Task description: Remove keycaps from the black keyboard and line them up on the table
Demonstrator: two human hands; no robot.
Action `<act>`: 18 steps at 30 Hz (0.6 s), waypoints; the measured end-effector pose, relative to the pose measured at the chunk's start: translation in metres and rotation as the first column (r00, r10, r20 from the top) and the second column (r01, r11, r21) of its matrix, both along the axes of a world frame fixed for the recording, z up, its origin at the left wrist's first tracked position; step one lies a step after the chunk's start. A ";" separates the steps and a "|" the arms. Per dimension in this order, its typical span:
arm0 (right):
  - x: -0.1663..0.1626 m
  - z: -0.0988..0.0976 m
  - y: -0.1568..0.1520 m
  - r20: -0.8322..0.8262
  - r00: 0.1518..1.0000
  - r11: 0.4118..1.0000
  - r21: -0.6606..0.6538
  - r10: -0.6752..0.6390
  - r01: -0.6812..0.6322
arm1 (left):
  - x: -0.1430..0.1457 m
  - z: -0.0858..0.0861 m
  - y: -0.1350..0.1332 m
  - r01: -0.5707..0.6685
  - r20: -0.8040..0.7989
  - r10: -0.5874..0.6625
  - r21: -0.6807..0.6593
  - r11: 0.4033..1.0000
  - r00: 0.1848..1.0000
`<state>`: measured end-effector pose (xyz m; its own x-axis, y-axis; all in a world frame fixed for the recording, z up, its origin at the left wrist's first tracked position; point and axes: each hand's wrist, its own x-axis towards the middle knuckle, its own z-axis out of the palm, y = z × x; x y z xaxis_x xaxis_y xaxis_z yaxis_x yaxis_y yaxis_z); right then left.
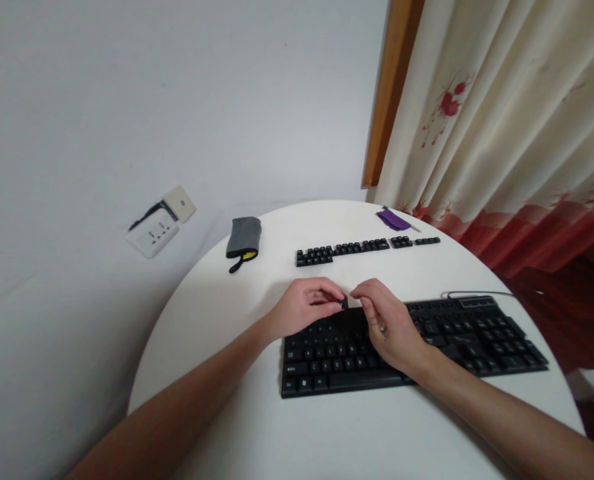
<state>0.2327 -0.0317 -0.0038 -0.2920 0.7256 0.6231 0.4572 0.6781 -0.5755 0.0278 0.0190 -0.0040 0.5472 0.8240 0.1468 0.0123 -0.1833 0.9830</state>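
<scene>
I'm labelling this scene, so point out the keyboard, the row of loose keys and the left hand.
Keyboard (455, 337), head view: top face, right of centre.
Row of loose keys (375, 245), head view: keys near its middle.
Left hand (301, 307), head view: its back.

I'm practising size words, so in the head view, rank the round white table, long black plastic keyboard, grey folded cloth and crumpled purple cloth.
Largest to smallest, as they look:
1. white table
2. black keyboard, partly covered
3. grey cloth
4. purple cloth

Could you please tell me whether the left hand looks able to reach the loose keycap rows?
Probably yes: the keycap rows lie just beyond the left hand, with white tabletop between, though it seems to be pinching a black keycap.
</scene>
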 end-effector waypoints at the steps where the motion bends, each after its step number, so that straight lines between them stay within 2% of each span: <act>1: 0.000 -0.001 0.000 0.014 1.000 1.000 -0.005 0.014 -0.014 | 0.000 0.001 0.000 0.003 0.005 -0.003 0.009 1.000 1.000; 11: -0.001 0.001 0.000 0.081 0.995 0.998 -0.007 0.058 -0.057 | -0.002 -0.002 0.000 0.005 0.008 -0.005 -0.061 0.998 1.000; 18: 0.000 0.000 0.000 0.105 0.993 0.998 0.003 0.059 -0.060 | -0.002 -0.005 0.001 -0.005 0.032 0.007 -0.059 0.998 0.999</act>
